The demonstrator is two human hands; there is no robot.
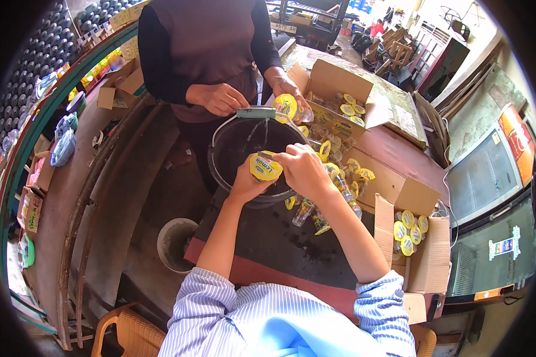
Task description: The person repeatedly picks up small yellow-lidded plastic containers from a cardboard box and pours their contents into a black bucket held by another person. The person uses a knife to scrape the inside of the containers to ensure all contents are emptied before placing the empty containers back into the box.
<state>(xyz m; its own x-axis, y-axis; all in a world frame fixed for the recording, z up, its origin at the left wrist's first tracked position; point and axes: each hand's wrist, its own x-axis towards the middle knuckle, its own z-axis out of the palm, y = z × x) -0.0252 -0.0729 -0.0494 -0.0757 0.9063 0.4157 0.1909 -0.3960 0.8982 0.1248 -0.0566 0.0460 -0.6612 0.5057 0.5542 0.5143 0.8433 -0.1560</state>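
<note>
My left hand (247, 184) grips a drink cup (264, 169) with a yellow film lid, lid up, over the near rim of a black bucket (212, 162). Closed at the lid's far right edge, my right hand (304, 171) pinches what looks like a small flat grey tool (268, 156); its exact kind is unclear. The cup's sides are mostly hidden by my left fingers. Across the bucket, a co-worker's hand (284, 89) tilts another yellow-lidded cup (285, 106), and liquid streams into the bucket. The co-worker's other hand (220, 100) is near the bucket's handle (256, 113).
Right of the bucket, several cups and crumpled cup pieces (339, 172) lie piled on the table (262, 244). An open carton (339, 83) stands behind them; another carton (438, 238) with yellow-lidded cups sits at right. A pale bucket (175, 244) is on the floor at left.
</note>
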